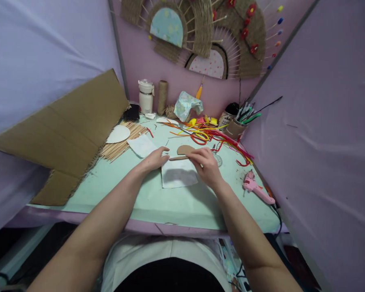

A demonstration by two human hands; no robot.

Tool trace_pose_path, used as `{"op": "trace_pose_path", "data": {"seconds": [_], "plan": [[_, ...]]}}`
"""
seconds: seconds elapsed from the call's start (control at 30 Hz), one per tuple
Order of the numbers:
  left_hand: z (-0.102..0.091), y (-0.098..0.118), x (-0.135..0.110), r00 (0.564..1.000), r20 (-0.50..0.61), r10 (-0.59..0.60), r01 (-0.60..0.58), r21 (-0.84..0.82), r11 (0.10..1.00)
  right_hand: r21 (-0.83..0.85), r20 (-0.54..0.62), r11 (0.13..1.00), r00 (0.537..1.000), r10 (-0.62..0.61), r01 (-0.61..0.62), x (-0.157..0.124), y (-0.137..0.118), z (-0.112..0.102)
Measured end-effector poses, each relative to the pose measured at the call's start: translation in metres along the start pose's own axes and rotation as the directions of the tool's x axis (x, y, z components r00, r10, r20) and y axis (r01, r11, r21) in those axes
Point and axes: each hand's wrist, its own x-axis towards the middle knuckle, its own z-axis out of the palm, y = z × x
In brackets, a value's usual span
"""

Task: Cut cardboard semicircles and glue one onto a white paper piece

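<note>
My left hand (154, 159) lies on the pale green table (158, 202), its fingertips pressed onto the left end of a thin brown strip (178, 158). My right hand (206, 165) pinches the right end of that strip, fingers curled together. A brown half-round cardboard piece (185, 149) sits just behind the strip. Under both hands lies a white sheet of paper (178, 177).
A large cardboard sheet (67, 129) leans at the left. Wooden sticks (123, 144) and white cutouts lie beside it. Red, yellow and orange cords (214, 138) tangle at the back right near a pen cup (235, 127). A pink glue gun (257, 188) rests at the right edge.
</note>
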Motion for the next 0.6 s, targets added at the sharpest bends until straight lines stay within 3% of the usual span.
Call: {"op": "trace_pose_path", "data": {"seconds": [0.17, 0.3, 0.5, 0.6], "plan": [[-0.001, 0.000, -0.001, 1.000, -0.004, -0.009, 0.009, 0.016, 1.000, -0.160, 0.123, 0.981, 0.989, -0.086, 0.105, -0.024, -0.008, 0.017], [-0.003, 0.000, -0.001, 1.000, -0.006, 0.006, -0.006, 0.036, 0.999, -0.182, 0.230, 0.973, 0.968, -0.096, 0.140, -0.029, -0.006, 0.022], [-0.003, 0.000, 0.000, 1.000, -0.006, 0.013, -0.012, 0.069, 0.998, -0.097, 0.319, 0.995, 0.948, 0.013, 0.019, -0.023, 0.000, 0.017], [-0.003, 0.000, -0.001, 1.000, -0.008, 0.029, -0.028, 0.102, 0.994, -0.080, 0.411, 0.996, 0.910, 0.056, -0.025, -0.014, -0.001, 0.017]]}}
